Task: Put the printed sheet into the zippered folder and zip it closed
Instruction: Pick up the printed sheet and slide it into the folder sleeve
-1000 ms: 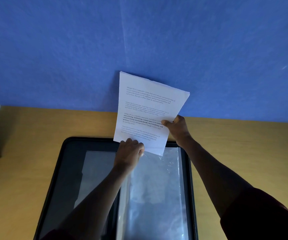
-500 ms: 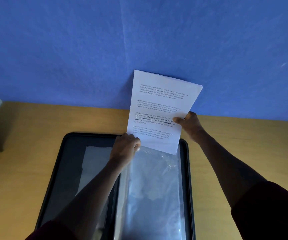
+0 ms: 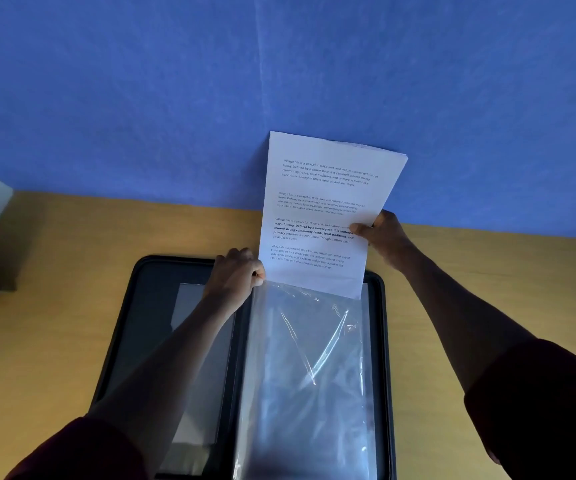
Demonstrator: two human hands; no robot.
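- head view: the zippered folder lies open flat on the yellow table, with a blue wall behind it. its right half carries a clear plastic sleeve, crinkled and shiny.
- head view: the printed sheet stands nearly upright over the far end of the sleeve. its bottom edge sits right at the sleeve's mouth; we cannot tell if it has gone inside.
- head view: our right hand pinches the sheet's right edge, thumb on the printed face and fingers behind.
- head view: our left hand is curled at the far left corner of the sleeve, just beside the sheet's lower left corner. it seems to pinch the sleeve's top layer to keep the mouth open, though the exact hold is hidden.
- head view: we judge the sheet is at the point of entry; zipping is not yet begun.
- head view: risks we see: the sheet's near right corner could catch on the sleeve's rim and fold, since only one side is guided. the thin film could cling shut if the left pinch slips. a one-edge hold could let the paper buckle when pushed down. any paper left sticking out could snag the zip.
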